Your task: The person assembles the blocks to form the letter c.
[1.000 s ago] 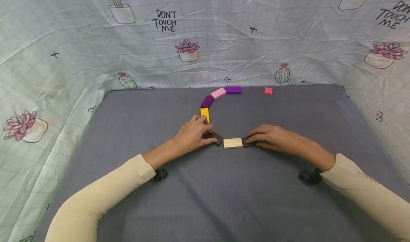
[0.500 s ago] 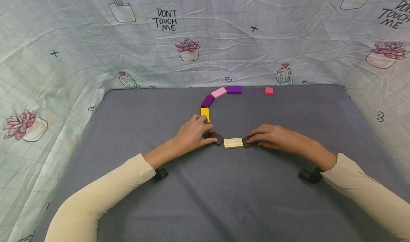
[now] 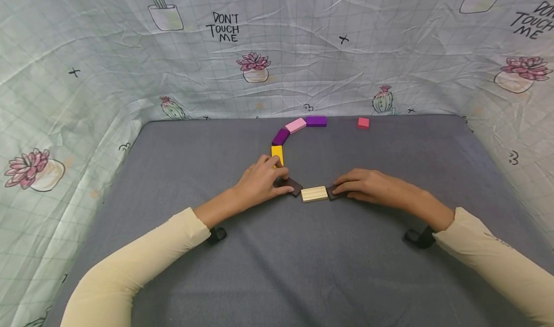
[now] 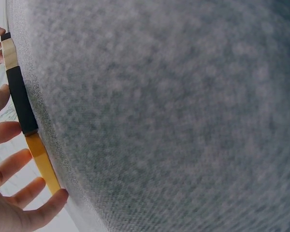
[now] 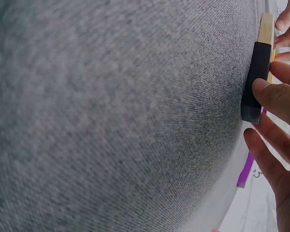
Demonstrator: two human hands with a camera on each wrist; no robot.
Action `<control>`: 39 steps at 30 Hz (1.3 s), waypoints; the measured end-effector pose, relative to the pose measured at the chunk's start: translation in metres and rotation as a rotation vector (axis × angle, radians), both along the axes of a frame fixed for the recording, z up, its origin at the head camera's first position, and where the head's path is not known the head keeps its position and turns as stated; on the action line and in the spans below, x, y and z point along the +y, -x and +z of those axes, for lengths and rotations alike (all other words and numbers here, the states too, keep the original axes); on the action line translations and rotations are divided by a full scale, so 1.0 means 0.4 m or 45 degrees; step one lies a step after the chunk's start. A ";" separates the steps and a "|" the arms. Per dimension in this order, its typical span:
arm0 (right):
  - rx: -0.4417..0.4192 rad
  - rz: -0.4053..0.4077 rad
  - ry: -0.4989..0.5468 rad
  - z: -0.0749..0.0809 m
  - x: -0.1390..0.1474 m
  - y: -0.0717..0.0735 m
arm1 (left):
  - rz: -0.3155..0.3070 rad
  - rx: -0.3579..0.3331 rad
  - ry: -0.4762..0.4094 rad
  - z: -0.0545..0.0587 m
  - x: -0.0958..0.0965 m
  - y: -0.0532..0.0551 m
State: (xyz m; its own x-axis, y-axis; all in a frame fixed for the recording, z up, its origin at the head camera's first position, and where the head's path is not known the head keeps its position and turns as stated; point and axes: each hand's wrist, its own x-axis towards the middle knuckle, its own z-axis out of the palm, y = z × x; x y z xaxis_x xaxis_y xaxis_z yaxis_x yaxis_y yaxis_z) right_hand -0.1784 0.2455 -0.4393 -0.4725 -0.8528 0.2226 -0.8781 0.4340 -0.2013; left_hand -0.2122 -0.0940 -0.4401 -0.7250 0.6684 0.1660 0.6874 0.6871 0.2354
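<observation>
Flat blocks form a curved row on the grey cloth. My left hand (image 3: 261, 180) pinches a dark block (image 3: 294, 185) between thumb and index finger at the row's lower left. Its other fingers reach along the yellow block (image 3: 277, 153), partly covering it. On the right end of the row, another dark block (image 5: 256, 79) is held by my right hand (image 3: 370, 185), thumb on its near face and fingers at its far side. Between the two dark blocks lies a pale wooden block (image 3: 314, 194) with grooves, slightly tilted, its ends right at theirs.
Beyond the yellow block the curve continues with a dark purple block (image 3: 281, 136), a pink block (image 3: 296, 125) and a violet block (image 3: 316, 121). A red block (image 3: 363, 123) lies apart near the back edge. Printed curtain cloth (image 3: 294, 53) rises behind and at both sides.
The wooden block has turned slightly, its left end now a little nearer to me. Both hands stay almost where they were, on the dark blocks.
</observation>
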 end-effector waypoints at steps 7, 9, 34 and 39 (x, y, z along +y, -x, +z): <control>-0.012 0.013 0.006 0.000 -0.004 0.000 | 0.005 -0.010 0.001 -0.002 -0.001 0.001; -0.020 0.011 0.003 0.000 -0.003 0.000 | 0.006 -0.010 0.003 -0.002 0.000 0.000; -0.147 -0.658 -0.022 0.086 0.219 0.294 | 0.006 0.001 0.002 -0.005 -0.003 0.001; -0.200 -0.664 -0.065 0.058 0.234 0.336 | 0.001 -0.003 0.002 -0.005 -0.001 0.001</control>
State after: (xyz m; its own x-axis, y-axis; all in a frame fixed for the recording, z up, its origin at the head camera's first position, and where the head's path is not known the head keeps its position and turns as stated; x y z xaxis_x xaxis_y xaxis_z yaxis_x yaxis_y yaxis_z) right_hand -0.3128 0.3390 -0.4163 -0.8596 -0.5046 0.0799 -0.5052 0.8162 -0.2802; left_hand -0.2126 -0.0944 -0.4421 -0.7257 0.6684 0.1630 0.6864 0.6878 0.2361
